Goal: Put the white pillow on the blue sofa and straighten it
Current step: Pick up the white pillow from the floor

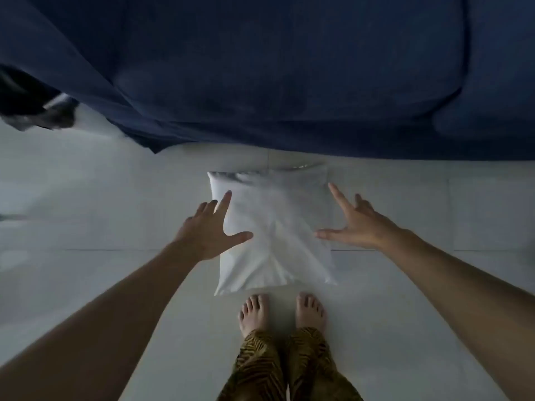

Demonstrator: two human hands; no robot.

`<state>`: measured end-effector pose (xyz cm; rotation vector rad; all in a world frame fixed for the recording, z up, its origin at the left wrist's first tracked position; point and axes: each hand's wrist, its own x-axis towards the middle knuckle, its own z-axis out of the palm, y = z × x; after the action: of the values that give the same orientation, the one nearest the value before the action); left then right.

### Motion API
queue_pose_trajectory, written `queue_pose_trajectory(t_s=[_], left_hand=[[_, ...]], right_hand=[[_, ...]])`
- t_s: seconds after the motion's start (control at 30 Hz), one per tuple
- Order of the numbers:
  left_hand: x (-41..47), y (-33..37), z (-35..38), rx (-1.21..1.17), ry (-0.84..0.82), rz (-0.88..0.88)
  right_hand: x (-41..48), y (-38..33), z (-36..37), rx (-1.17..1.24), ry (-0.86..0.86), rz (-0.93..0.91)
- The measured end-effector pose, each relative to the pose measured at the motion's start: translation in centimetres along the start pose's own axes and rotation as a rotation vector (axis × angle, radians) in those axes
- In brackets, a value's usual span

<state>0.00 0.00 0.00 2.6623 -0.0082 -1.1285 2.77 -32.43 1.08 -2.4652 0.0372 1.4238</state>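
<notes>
The white pillow [275,227] lies flat on the pale tiled floor, just in front of the blue sofa [260,68], which fills the top of the view. My left hand [208,230] hovers over the pillow's left edge with fingers spread. My right hand [356,224] is spread at the pillow's right edge. Both thumbs point inward over the pillow. Neither hand grips anything. I cannot tell whether the hands touch the pillow.
My bare feet [282,312] stand on the floor [101,212] right behind the pillow's near edge. A dark object [43,111] sits at the left beside the sofa's corner. Tiled floor extends to both sides.
</notes>
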Motion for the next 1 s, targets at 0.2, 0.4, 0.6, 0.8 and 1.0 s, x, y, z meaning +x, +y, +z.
queue_pose_trajectory(t_s=[0.2,0.4,0.6,0.8,1.0], left_hand=[[9.4,-3.7,9.0,-0.174,-0.114,-0.153],[13.7,-5.8,13.6,-0.5,-0.082,-0.226],[10.7,-4.2,11.2,-0.575,0.0,-0.182],[-0.6,0.6,1.8,-0.599,-0.015,-0.169],[-12.1,6.7,-12.1,-0.582,0.097,-0.107]], right_hand=[[12.0,3.7,7.0,0.084,-0.031,-0.049],[18.3,5.0,9.9,0.294,-0.018,-0.133],[15.5,3.7,8.4,0.367,0.02,-0.176],[1.8,1.3,1.9,0.356,0.05,-0.142],[-14.5,-1.2,-9.1,0.311,0.178,-0.174]])
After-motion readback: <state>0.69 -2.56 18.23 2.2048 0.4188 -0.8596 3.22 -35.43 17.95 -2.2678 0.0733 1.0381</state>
